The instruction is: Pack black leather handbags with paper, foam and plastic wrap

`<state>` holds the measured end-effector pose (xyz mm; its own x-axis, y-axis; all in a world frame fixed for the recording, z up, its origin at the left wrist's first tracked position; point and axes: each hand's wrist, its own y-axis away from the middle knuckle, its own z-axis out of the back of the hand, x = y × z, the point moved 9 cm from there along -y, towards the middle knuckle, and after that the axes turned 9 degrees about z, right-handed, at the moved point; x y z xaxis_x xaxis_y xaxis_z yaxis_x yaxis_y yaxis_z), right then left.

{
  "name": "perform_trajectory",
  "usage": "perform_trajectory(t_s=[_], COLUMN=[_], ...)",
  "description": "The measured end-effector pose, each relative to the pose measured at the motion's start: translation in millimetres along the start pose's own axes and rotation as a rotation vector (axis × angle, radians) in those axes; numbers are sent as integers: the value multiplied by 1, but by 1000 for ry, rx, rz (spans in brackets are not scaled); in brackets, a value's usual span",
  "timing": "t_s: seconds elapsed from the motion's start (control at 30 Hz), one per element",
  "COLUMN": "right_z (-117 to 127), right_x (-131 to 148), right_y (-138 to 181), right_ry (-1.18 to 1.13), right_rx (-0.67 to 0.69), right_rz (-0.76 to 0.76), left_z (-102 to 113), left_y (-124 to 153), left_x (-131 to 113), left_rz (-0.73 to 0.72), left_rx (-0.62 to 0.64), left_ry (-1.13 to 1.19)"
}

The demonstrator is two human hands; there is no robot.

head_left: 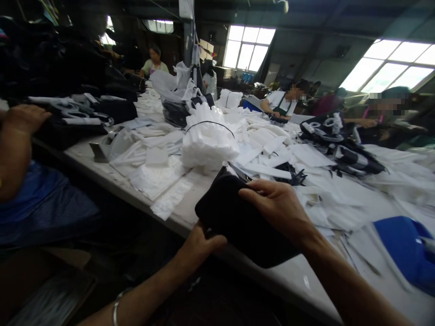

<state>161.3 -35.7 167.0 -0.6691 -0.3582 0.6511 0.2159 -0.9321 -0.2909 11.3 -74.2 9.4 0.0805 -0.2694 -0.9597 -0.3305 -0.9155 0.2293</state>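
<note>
1. Head view, right arm: the forearm enters from the lower right corner and slants up and to the left, the wrist nearly in line with it. The right hand (280, 206) comes over the upper right part of the black pouch (243, 222), its thumb lying along the near face and pointing left. The index finger reaches along the top edge, beside a pale strip and a small metallic piece.
2. Head view, left arm: the forearm rises from the bottom edge toward the right, a bracelet (116, 309) around the wrist. The left hand (203, 242) is at the pouch's lower left edge, lower than the right one, with its thumb stretched to the right.
3. Head view, grip: both hands hold the pouch, the right narrowed on its top edge, the left closed about the lower edge; the left fingertips are hidden behind it.
4. Head view, pouch: it is held tilted in front of the person, sloping down to the right, over the near edge of the table (200, 183).
5. Head view, around it: a tied white bundle (210, 147) stands just beyond the pouch, a blue object (401, 251) lies to the right, and another person's arm (15, 145) shows at far left.
</note>
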Motion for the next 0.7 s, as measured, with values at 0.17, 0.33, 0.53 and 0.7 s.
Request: perform_trajectory(t_s=[0.17,0.33,0.53,0.7], right_z=[59,64,-38,-101], right_x=[-28,-63,-130,-175], right_y=[24,77,156,255], right_ry=[-463,-430,-677,-915], right_rx=[-574,-894,-728,-373], right_rz=[-73,-122,-299,-797], left_z=[-31,-95,-168,-179], left_y=[-18,-26,-61,-46], left_x=[-120,-215,-152,-76], left_rz=[-305,-629,-670,-726], left_rx=[20,201,539,728], left_ry=[-203,-775,-1367,-1344])
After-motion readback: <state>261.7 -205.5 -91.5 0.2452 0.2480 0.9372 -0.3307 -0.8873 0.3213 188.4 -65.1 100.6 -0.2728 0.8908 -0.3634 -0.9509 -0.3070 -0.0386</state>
